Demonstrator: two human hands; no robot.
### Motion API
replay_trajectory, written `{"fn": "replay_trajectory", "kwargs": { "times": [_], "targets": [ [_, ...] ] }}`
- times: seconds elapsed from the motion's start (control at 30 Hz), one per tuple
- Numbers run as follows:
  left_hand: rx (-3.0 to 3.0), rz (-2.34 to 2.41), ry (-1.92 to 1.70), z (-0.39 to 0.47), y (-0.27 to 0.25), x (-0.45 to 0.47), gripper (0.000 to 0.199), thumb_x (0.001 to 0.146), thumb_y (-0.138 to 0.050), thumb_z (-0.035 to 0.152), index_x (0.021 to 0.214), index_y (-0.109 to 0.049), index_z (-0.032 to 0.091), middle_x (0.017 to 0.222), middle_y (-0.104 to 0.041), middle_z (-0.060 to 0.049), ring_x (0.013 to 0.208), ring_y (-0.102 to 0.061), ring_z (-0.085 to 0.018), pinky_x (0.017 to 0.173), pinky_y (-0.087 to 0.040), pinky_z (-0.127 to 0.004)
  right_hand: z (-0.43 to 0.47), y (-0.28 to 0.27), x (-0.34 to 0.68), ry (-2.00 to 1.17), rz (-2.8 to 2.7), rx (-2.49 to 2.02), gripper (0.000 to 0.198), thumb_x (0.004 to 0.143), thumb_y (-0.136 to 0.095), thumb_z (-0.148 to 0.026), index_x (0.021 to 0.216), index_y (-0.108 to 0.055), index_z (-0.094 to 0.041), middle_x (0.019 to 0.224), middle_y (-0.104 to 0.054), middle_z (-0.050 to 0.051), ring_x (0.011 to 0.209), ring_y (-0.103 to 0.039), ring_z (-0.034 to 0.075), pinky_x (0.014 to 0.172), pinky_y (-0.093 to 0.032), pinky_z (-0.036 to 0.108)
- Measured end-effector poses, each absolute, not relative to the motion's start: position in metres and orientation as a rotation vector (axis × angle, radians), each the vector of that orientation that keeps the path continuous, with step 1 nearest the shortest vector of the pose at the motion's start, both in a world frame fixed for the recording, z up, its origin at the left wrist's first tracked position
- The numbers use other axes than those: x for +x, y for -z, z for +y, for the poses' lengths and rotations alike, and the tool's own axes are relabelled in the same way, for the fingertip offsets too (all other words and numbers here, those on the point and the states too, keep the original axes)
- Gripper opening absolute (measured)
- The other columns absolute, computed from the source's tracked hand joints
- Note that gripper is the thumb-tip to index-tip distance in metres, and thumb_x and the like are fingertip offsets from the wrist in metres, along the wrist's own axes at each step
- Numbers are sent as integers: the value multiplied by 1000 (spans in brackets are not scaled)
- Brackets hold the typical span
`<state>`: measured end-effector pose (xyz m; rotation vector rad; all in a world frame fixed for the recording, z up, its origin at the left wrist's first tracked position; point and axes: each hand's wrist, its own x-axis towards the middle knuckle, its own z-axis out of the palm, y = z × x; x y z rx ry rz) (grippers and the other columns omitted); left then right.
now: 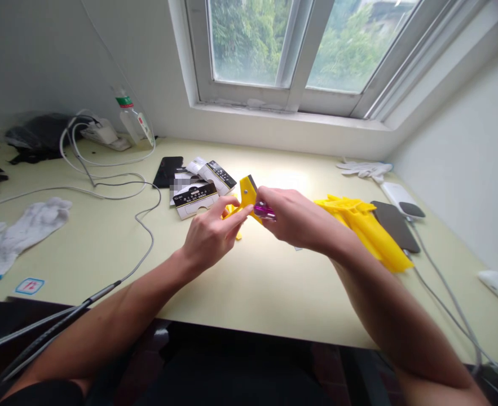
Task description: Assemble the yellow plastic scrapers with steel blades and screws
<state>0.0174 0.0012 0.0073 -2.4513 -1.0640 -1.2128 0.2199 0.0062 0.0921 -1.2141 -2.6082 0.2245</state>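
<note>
Above the middle of the table, my left hand [210,234] is closed around a yellow scraper [247,194]. The wide head of this scraper points up, with a dark blade along its edge and a small screw in its face. My right hand [293,217] grips a screwdriver with a see-through purple handle [264,211], held close against the scraper head. Its tip is hidden. Most of the scraper's handle is covered by my left fingers. Beyond my left hand lie several black-and-white cardboard packages [197,198].
More yellow scrapers [358,225] lie in a pile at right, beside a dark phone [395,225] and a white device [403,198]. White gloves [24,234] rest at left. Grey cables [147,225] loop across the left side. A bottle [130,121] stands by the wall.
</note>
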Motion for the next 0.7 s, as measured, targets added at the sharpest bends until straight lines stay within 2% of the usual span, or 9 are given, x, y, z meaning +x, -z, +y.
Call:
{"fn": "replay_trajectory", "kwargs": {
  "times": [0.23, 0.47, 0.6, 0.7],
  "targets": [
    [-2388, -1088, 1149, -2, -9, 17, 24, 94, -55, 18, 114, -68, 19, 109, -63, -9, 69, -62, -10, 58, -55, -23, 3, -89, 210, -128, -2562, -1359, 3, 91, -49, -20, 93, -48, -20, 89, -65, 6, 74, -55, 15, 62, -32, 26],
    [-2409, -1118, 1109, 0, -5, 17, 28, 94, -54, 18, 119, -67, 21, 109, -64, -8, 70, -64, -11, 58, -56, -24, 8, -83, 209, -217, -2435, -1480, 13, 88, -53, -27, 85, -42, -22, 81, -63, 1, 66, -49, 13, 57, -30, 24],
    [-2417, -1103, 1096, 1, -3, 16, 29, 94, -55, 16, 120, -66, 20, 110, -63, -8, 70, -64, -11, 58, -56, -24, 16, -82, 213, -317, -2354, -1516, 24, 83, -58, -35, 78, -39, -22, 76, -58, 0, 64, -46, 12, 55, -31, 24],
    [-2437, -1087, 1085, 1, -3, 16, 29, 93, -55, 16, 120, -65, 20, 110, -63, -8, 71, -64, -11, 59, -56, -24, 24, -84, 216, -463, -2331, -1543, 25, 75, -63, -34, 78, -41, -21, 79, -58, 0, 65, -47, 12, 55, -34, 24]
  ]
}}
